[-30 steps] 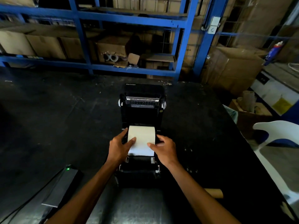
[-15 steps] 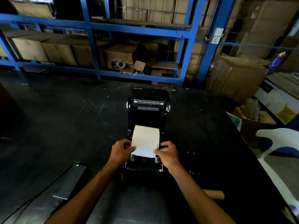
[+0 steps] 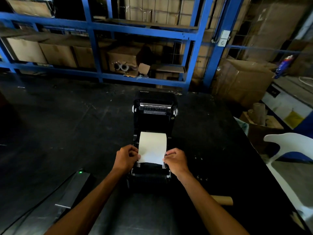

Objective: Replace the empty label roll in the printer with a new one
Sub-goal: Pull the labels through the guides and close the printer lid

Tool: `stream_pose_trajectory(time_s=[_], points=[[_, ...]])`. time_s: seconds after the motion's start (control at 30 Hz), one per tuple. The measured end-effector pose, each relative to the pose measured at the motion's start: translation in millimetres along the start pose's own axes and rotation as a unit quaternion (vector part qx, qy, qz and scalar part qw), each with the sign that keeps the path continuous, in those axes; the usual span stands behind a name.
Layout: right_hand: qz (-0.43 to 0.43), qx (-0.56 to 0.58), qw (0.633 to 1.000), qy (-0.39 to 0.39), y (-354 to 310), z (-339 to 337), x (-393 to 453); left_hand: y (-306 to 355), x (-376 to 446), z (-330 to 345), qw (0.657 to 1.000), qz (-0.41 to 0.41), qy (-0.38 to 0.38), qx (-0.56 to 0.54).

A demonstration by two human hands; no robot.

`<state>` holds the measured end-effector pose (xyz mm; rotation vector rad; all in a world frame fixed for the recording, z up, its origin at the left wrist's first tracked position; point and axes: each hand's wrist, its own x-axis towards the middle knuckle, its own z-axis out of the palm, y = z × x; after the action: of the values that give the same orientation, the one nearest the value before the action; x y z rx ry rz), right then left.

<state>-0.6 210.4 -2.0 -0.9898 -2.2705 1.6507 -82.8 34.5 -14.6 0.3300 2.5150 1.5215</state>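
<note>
A black label printer stands open on the dark table, its lid tilted back. A new white label roll sits in its bay, with a strip of paper drawn toward me over the front. My left hand pinches the strip's left edge and my right hand pinches its right edge, both just behind the paper guides. A brown cardboard core, the empty one, lies on the table to the right behind my right forearm.
A black power adapter with a green light and its cable lie at the near left. A white plastic chair stands off the table's right edge. Blue shelving with cardboard boxes runs behind the table.
Both hands slid back toward me along the paper and changed from resting on the roll to pinching the strip's edges, which now reaches further over the printer's front.
</note>
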Motion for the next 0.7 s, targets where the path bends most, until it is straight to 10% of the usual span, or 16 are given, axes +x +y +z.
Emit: stream_pose_trajectory(time_s=[0.7], points=[[0.018,-0.038,0.994,0.096,1,24,-7,4,1,3,0.984,0.054,-0.032,0.167]])
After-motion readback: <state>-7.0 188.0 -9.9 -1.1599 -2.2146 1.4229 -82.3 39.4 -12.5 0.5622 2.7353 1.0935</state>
